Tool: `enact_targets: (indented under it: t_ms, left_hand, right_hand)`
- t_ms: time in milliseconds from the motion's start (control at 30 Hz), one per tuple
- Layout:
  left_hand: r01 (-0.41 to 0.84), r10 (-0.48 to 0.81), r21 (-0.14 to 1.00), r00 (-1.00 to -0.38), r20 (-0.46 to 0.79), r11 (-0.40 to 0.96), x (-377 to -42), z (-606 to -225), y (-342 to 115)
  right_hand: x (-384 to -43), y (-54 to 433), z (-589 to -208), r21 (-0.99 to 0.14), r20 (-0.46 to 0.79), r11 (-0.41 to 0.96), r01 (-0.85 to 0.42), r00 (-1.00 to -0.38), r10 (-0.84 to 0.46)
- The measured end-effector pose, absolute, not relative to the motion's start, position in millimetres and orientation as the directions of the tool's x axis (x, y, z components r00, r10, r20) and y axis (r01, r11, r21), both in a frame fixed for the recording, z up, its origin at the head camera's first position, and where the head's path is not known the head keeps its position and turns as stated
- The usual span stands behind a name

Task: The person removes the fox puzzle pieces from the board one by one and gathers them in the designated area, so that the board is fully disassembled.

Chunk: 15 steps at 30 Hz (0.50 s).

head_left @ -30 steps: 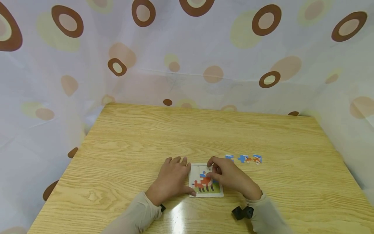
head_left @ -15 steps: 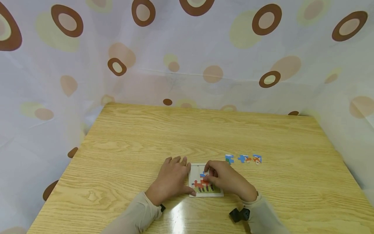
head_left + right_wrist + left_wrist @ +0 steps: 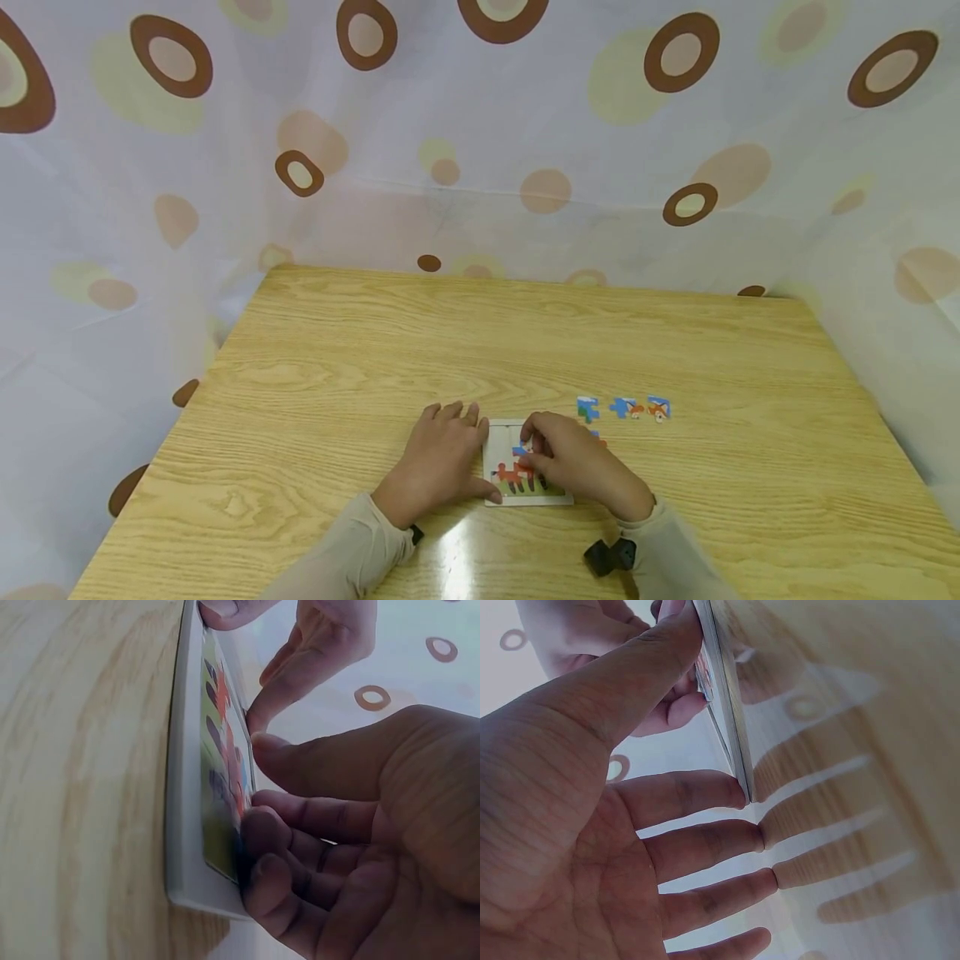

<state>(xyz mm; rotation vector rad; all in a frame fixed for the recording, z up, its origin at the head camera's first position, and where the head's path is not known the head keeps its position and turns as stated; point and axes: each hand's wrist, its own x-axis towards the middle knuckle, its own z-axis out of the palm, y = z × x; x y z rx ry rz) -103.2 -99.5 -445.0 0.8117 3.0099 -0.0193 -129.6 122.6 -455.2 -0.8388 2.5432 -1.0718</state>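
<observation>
A small white puzzle tray [image 3: 532, 502] lies flat on the table, partly filled with pieces of a red fox [image 3: 510, 477] standing on green grass. Along its left side rests my left hand [image 3: 441, 462], fingers straight, with the thumb on the near left corner and the index fingertip at the tray's edge [image 3: 739, 742]. My right hand [image 3: 579, 463] is over the tray's right half. Its thumb and curled index finger pinch a jigsaw piece [image 3: 527, 447] with blue and white on it, close over the pieces in the tray. The right palm hides the tray's right side.
Beyond the tray to the right lie loose puzzle pieces: a blue and green one [image 3: 587, 408], a blue and orange one [image 3: 626, 407] and one with a fox face [image 3: 659, 408]. Another piece [image 3: 597, 436] shows partly behind my right hand. A patterned curtain [image 3: 480, 200] surrounds the wooden table [image 3: 360, 350].
My right hand has shifted left over the tray with the pinched piece, uncovering more of the loose pieces behind it. My left hand has stayed in place.
</observation>
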Motion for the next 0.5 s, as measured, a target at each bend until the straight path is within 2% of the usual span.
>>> enact_targets:
  t_ms: [367,500]
  left_hand:
    - [0.501,0.501,0.006,-0.865,-0.031,0.866,-103.1,-444.6,-99.7]
    - [0.502,0.501,0.002,-0.865,-0.024,0.865,-103.1,-444.2,-99.8]
  right_hand:
    - [-125.4,121.3,-455.6,-0.662,0.031,0.595,-0.456,-0.809,-0.587]
    - [-126.9,122.6,-456.0,-0.702,0.009,0.567,-0.431,-0.801,-0.598]
